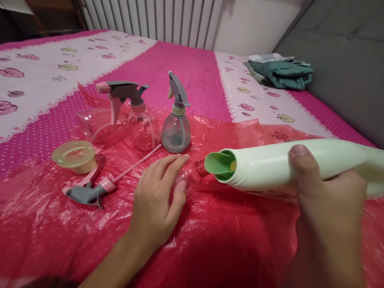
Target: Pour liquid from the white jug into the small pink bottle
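Observation:
My left hand (159, 195) is wrapped round a clear spray bottle (191, 176), whose threaded neck tilts to the right. In my right hand (328, 205) is a large pale green detergent bottle (267, 164), tipped nearly level. Its green pouring spout (219, 163) is at the clear bottle's neck; no liquid shows between them. Left of my left hand lies a grey and pink spray head (88, 193) with a thin tube. A translucent yellowish cap (74, 155) rests beside it.
A small grey spray bottle (176, 131) and a clear one with a grey and pink trigger (142, 128) stand behind my left hand. Red plastic sheeting (230, 241) covers the near bed. Folded green cloth (280, 72) lies at the back right, by a grey headboard (356, 68).

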Tool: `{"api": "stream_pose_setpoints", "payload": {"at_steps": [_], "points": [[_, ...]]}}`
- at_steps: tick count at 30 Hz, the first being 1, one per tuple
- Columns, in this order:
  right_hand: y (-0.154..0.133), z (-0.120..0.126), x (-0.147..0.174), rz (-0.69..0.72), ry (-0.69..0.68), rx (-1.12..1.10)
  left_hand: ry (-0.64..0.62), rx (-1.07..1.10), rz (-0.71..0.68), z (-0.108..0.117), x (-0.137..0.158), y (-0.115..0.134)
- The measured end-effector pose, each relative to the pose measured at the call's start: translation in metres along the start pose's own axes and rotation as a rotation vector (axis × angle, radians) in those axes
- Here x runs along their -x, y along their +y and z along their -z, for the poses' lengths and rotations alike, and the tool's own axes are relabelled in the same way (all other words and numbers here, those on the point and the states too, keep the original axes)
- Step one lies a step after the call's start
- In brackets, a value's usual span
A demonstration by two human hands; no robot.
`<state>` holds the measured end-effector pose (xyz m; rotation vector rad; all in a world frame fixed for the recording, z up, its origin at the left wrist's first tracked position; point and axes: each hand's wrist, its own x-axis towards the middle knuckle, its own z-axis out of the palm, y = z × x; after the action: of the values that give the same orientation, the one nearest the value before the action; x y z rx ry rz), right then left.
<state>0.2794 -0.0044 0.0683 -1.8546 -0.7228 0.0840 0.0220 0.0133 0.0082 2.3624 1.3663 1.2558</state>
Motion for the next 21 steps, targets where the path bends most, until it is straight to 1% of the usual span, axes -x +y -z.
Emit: {"api": "stream_pose_setpoints", "payload": {"at_steps": [10, 21], "points": [[-0.0018, -0.0010, 0.0001, -0.001, 0.016, 0.006, -0.005, -0.009, 0.001, 0.0003, 0.0001, 0.0012], [-0.0010, -0.0006, 0.0007, 0.009, -0.002, 0.006, -0.006, -0.008, -0.004, 0.0003, 0.0000, 0.0008]]}}
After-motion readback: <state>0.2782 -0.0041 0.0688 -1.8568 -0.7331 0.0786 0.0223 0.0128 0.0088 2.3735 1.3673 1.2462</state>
